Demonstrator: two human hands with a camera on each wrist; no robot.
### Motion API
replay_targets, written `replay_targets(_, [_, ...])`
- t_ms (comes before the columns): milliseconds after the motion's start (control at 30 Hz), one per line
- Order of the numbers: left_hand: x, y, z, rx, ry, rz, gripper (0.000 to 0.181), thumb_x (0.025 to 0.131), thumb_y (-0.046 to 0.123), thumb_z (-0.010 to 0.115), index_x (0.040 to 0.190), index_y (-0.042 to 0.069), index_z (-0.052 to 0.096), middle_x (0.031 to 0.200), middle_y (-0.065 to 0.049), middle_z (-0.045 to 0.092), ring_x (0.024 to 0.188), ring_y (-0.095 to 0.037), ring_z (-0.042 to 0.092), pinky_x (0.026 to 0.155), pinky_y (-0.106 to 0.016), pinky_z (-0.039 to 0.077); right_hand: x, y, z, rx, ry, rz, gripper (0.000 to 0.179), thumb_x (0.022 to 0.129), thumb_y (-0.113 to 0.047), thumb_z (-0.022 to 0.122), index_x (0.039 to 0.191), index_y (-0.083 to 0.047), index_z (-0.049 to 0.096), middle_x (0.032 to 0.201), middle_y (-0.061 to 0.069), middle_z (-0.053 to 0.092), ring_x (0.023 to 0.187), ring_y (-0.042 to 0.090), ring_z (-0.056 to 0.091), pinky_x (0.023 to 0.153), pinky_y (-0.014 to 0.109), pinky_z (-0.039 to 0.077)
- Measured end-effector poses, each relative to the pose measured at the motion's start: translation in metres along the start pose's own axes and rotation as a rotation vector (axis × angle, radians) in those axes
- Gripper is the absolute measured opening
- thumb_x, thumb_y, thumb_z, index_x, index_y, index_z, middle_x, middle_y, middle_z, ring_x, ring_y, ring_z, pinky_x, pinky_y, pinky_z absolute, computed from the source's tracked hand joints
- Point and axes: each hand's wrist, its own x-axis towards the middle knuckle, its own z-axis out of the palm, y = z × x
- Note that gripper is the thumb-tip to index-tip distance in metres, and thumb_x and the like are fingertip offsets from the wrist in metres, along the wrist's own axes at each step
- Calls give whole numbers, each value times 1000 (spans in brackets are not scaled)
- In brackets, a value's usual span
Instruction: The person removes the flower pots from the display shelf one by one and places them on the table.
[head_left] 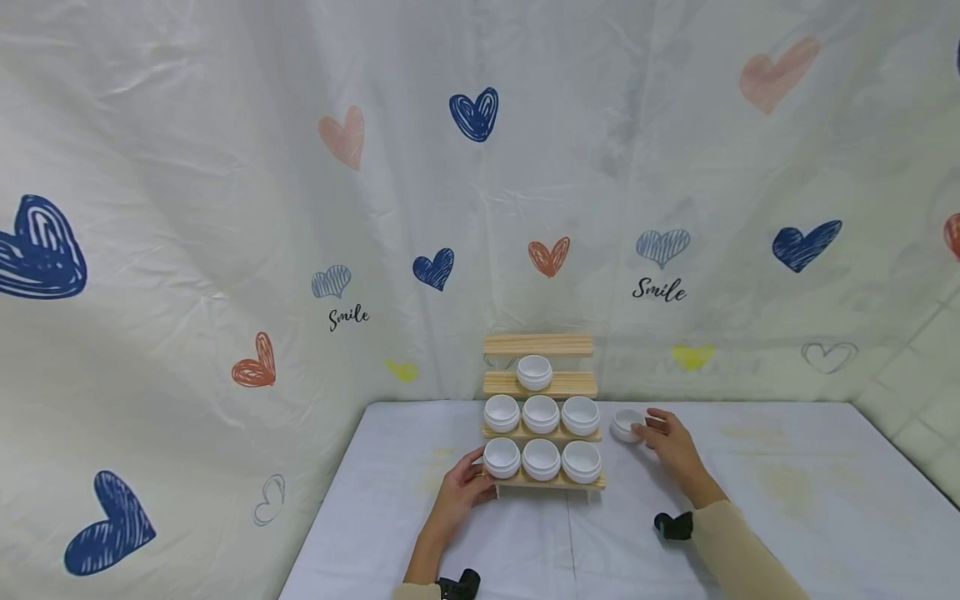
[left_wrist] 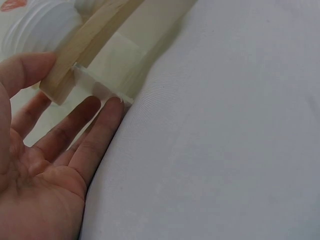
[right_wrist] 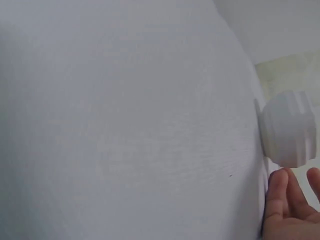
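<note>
A stepped rack with pale wooden shelves [head_left: 543, 482] and clear side supports [left_wrist: 95, 82] stands on the table. Several white ribbed bowls sit on it: three on the bottom shelf, three on the one above, and a single bowl [head_left: 534, 372] on the third. My left hand [head_left: 459, 490] pinches the left end of the bottom shelf, thumb on the wood and other fingers by the clear support. Right of the rack, another white bowl [head_left: 627, 425] rests upright on the table. My right hand [head_left: 671, 450] is beside it, fingertips right at its side and fingers loosely bent.
The top wooden shelf [head_left: 538, 344] is bare. A white cloth [head_left: 787, 533] covers the table, and a white curtain [head_left: 480, 192] printed with hearts hangs close behind the rack. Black straps [head_left: 673, 526] circle both wrists.
</note>
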Motion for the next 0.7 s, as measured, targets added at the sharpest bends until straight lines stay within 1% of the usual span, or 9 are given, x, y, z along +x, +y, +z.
replay_targets(67, [0,0,0,-2,-1,-2,58,99,12,67,152,10,46,131,-16,66,108,-15,69,92,-36,61,-3,-2,-1,48,23,8,77,103,-40,59,158,2,25,158,30,36,130,30,55,93,23,53])
replay_targets(133, [1,0,0,-5,-3,-5,57,99,12,67,152,10,46,130,-16,66,107,-15,69,91,-35,61,-7,-6,-1,88,57,11,74,103,-38,60,157,1,27,156,29,39,115,16,61,84,16,53])
replay_targets(233, [2,0,0,-9,-7,-1,57,99,11,66,152,9,46,129,-16,67,107,-15,69,91,-34,61,-14,-11,-2,129,132,6,69,102,-34,62,154,0,33,151,25,44,92,-7,55,79,14,54])
replay_targets(267, [2,0,0,-11,-8,-1,57,99,11,66,152,9,46,129,-15,67,107,-14,69,91,-34,61,-16,-13,-2,136,157,1,68,102,-33,63,154,-1,34,149,23,45,90,-9,53,78,14,53])
replay_targets(333, [2,0,0,-11,-8,-2,58,99,11,66,152,9,46,129,-15,67,107,-14,69,91,-34,61,-18,-17,-2,135,206,-14,64,101,-32,64,151,-2,39,144,19,50,88,-12,51,76,12,52])
replay_targets(433, [2,0,0,-7,-6,-5,58,99,11,66,152,9,46,129,-16,67,107,-15,69,91,-34,62,-21,-26,-3,151,253,-42,57,101,-30,65,148,-5,44,131,6,57,90,-11,52,77,10,52])
replay_targets(567, [1,0,-1,-5,-8,-6,58,98,11,67,152,9,46,129,-16,67,107,-15,69,91,-34,62,-27,-44,-4,164,252,-94,54,101,-32,64,146,-7,47,117,-7,57,94,-7,55,78,10,53])
replay_targets(633, [1,0,-1,-4,-9,-3,58,99,11,67,153,9,46,129,-16,67,107,-15,69,91,-35,62,-31,-55,-3,150,228,-123,54,101,-34,64,145,-7,47,117,-7,58,94,-7,56,79,11,54])
replay_targets(700, [1,0,-1,-4,-10,1,58,99,11,66,153,9,46,129,-16,67,107,-15,69,91,-34,62,-35,-66,-2,130,197,-165,53,102,-34,63,145,-6,48,120,-1,59,93,-6,57,79,13,55])
